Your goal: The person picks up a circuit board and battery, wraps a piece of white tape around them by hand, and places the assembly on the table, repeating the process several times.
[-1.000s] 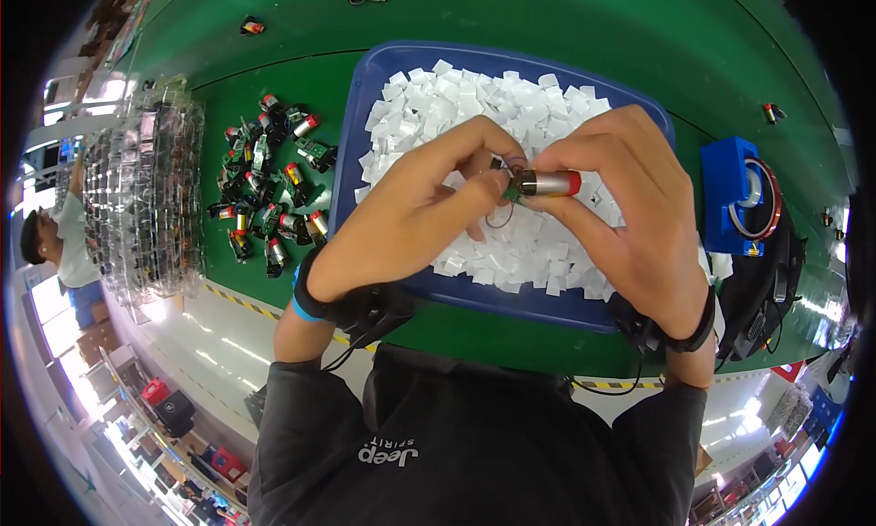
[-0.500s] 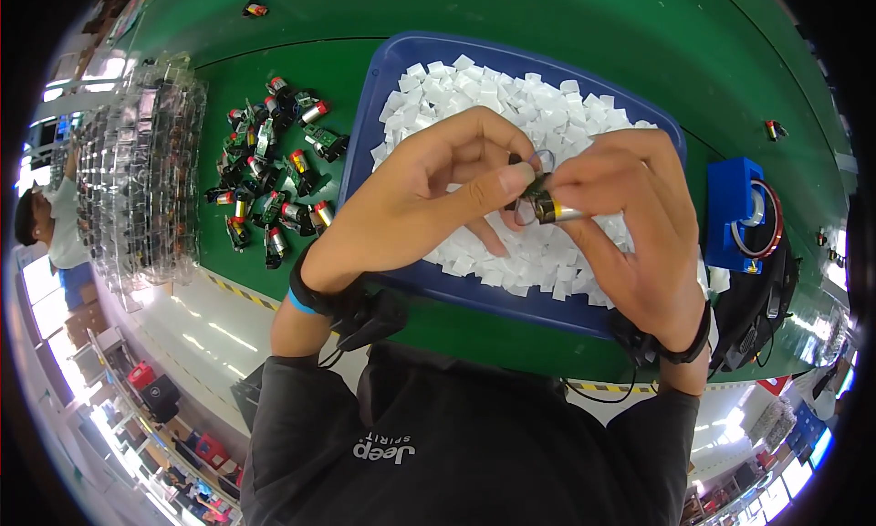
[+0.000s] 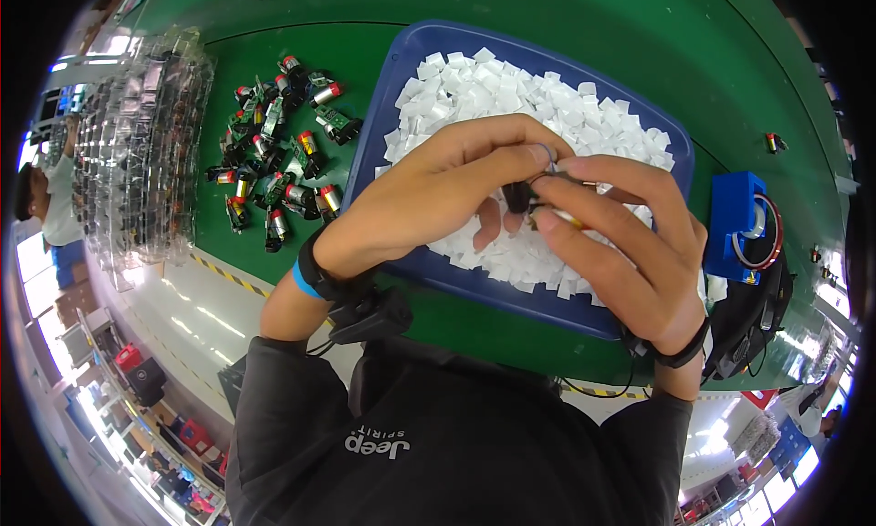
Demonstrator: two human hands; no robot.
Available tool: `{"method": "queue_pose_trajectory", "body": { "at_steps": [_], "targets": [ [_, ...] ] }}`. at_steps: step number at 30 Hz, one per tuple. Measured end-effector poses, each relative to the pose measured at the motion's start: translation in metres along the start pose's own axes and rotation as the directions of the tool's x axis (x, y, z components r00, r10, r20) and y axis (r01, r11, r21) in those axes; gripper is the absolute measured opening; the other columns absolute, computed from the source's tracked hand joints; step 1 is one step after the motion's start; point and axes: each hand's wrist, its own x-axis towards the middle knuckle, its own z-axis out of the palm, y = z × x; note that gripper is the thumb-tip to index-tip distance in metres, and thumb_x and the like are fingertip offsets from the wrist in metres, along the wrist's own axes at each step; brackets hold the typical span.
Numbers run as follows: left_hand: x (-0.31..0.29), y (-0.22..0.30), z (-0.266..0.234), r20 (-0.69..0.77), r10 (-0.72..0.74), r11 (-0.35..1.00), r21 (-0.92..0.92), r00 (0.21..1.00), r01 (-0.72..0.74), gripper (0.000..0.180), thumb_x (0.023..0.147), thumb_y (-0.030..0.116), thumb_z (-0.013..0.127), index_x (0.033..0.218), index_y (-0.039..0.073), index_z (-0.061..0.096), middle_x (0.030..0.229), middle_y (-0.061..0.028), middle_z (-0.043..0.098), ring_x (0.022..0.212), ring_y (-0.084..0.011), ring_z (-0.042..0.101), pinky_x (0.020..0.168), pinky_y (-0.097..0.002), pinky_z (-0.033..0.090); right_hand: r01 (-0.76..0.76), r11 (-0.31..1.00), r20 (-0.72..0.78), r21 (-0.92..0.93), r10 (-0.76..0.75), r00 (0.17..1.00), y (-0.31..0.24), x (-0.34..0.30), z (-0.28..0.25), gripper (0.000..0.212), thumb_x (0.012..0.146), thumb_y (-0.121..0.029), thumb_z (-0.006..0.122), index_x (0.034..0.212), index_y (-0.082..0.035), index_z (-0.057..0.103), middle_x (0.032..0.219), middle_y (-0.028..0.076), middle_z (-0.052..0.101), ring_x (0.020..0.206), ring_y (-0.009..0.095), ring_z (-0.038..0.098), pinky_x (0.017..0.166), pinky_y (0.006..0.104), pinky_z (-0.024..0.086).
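Observation:
Over the tray, both my hands are closed on a small battery assembly (image 3: 517, 197). It has a black housing, thin wires and a cylindrical cell, which the fingers mostly cover. My left hand (image 3: 438, 188) pinches at its upper end by the wires, with thumb and index finger meeting those of the other hand. My right hand (image 3: 630, 243) grips the cell side between thumb and fingers. Directly beneath is a blue plastic tray (image 3: 370, 120) filled with white square pieces (image 3: 493, 93). The exact contact of the fingertips on the wires is too small to tell.
Many similar battery assemblies with green circuit boards (image 3: 274, 120) lie heaped left of the tray. Stacked clear plastic trays (image 3: 137, 161) stand at the far left. A blue tape dispenser (image 3: 730, 225) and a black bag (image 3: 753, 321) are at the right. A person (image 3: 59, 202) is beyond the stack.
My hands have turned the assembly, so its black housing now shows and the cell is more hidden. The fingertips have drawn together at the wires. The view has shifted slightly.

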Motion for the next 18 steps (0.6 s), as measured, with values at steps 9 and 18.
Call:
{"method": "queue_pose_trajectory", "body": {
  "at_steps": [9,18],
  "targets": [
    [-0.007,0.0,0.001,-0.031,0.001,0.997,-0.081,1.0,-0.003,0.029,0.098,0.008,0.051,0.125,-0.004,0.057,0.099,-0.0113,0.064,0.07,-0.0152,0.063,0.055,-0.0268,0.054,-0.098,0.995,-0.068,0.032,0.1,0.993,0.006,-0.011,0.002,0.034,0.071,0.004,0.079,0.1,-0.006,0.064,0.102,0.011,0.074,0.096,0.029,0.071,0.068,0.0313,0.06],
    [-0.013,0.002,0.008,-0.05,0.014,0.989,0.149,0.999,-0.006,0.037,0.092,-0.004,0.054,0.13,-0.002,0.055,0.109,-0.0139,0.066,0.068,-0.0175,0.067,0.063,-0.0282,0.059,-0.11,0.993,-0.13,-0.034,0.105,0.986,0.004,-0.011,0.007,0.02,0.068,0.002,0.073,0.087,-0.001,0.067,0.094,0.012,0.073,0.089,0.03,0.072,0.061,0.0307,0.06]
  ]
}}
